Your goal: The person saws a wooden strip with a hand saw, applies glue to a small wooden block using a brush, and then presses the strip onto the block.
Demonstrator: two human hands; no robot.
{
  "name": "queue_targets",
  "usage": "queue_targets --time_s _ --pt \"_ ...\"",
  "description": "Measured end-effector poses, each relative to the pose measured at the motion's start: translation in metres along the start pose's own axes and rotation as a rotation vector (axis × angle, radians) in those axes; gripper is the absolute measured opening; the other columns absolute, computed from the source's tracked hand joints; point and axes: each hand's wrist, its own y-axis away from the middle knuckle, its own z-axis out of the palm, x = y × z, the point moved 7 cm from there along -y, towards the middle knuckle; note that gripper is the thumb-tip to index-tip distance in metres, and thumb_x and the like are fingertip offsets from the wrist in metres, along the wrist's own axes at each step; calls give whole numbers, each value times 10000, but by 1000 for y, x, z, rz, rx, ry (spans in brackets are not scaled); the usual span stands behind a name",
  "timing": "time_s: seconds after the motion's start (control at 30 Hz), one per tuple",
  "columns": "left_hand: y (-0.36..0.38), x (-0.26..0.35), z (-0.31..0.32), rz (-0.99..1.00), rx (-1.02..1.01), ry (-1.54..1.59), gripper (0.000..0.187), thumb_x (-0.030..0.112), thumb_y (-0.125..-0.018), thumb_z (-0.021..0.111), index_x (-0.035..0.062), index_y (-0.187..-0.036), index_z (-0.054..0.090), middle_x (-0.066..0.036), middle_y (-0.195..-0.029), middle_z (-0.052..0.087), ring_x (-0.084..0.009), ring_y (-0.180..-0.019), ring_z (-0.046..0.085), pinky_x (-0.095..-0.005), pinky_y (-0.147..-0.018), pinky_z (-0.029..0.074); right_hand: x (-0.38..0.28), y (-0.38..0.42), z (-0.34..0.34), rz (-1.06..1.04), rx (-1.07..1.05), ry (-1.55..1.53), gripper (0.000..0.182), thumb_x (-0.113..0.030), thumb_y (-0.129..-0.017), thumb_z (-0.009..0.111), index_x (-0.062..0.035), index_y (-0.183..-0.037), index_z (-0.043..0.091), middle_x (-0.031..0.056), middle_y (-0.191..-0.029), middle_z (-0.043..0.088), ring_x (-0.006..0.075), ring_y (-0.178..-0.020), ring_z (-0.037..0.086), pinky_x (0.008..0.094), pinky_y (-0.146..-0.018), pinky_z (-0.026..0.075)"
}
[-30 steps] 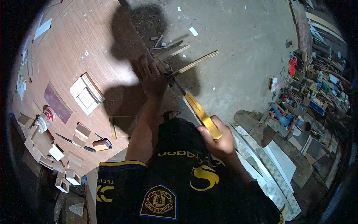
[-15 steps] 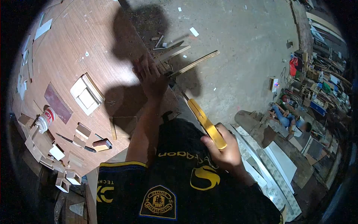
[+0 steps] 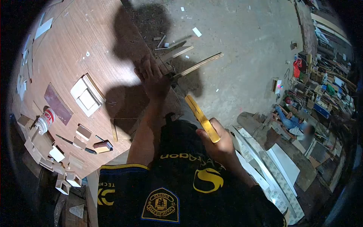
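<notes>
My left hand point(image 3: 154, 83) lies with fingers spread on the wooden tabletop at its edge, in shadow. Beside its thumb side, a narrow wooden strip point(image 3: 200, 65) sticks out past the edge over the floor; where it meets the table is too dark to make out. Another pale board piece point(image 3: 177, 53) juts out farther along. My right hand point(image 3: 218, 140) is closed around the rear end of a yellow-handled saw point(image 3: 199, 114). The saw points toward the strip, and its blade is hardly visible in the dark.
On the table point(image 3: 96, 41) are a white-and-wood block point(image 3: 88, 94), a brown sheet point(image 3: 58, 104), a white tub point(image 3: 46, 121) and several small wooden boxes point(image 3: 68, 182). Scraps litter the concrete floor. Long panels point(image 3: 278, 168) lie at right, near a seated person point(image 3: 289, 120).
My right hand has drawn the saw up and slightly left, toward my body. The left hand stays in place, and the strip's outer end has shifted very slightly.
</notes>
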Motion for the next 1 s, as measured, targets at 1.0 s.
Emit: queue_targets --time_s 1.0 --pt "-12 -4 -8 -402 -483 342 980 798 -806 270 -37 -1271 488 -183 -1377 395 -415 -1321 325 -586 -1081 237 -28 9 -23 -42 -6 36 286 -318 -886 648 -61 -926 528 177 -700 603 384 -693 640 436 -590 491"
